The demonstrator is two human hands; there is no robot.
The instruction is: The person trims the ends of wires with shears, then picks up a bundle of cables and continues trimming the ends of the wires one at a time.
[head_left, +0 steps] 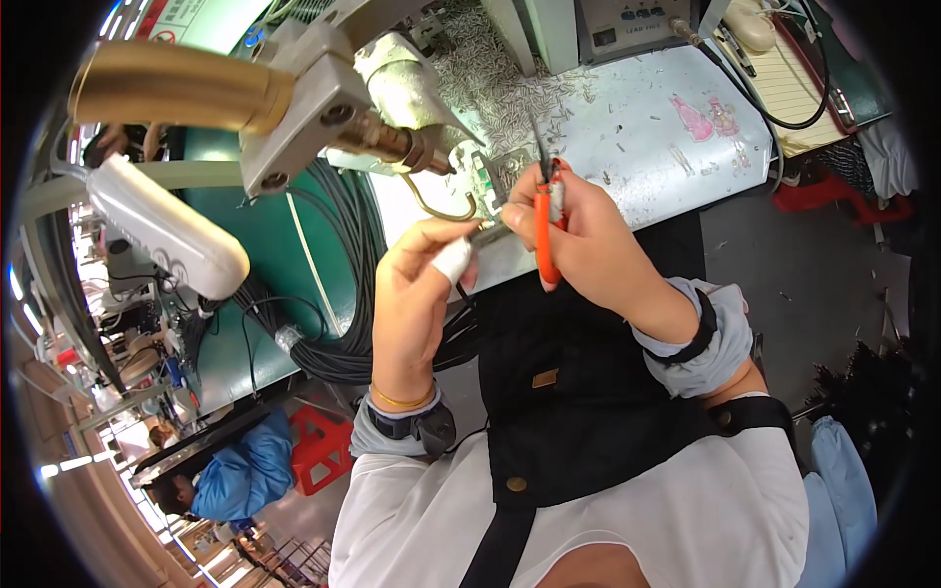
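My right hand (pixel 578 240) grips small pliers with orange handles (pixel 544 230), their dark tips pointing up toward a small green circuit board (pixel 487 176) at the bench edge. My left hand (pixel 417 294), with white tape on one fingertip, pinches a small metal part (pixel 487 233) just left of the pliers. Both hands meet in front of the board, under a curved brass hook (pixel 438 209).
A metal fixture with a brass cylinder (pixel 176 88) and a white handle (pixel 162 227) hangs at the upper left. Black cable bundles (pixel 338 294) lie on the green bench. Cut wire scraps (pixel 490 83) litter the white mat. Another person in blue (pixel 240 475) sits lower left.
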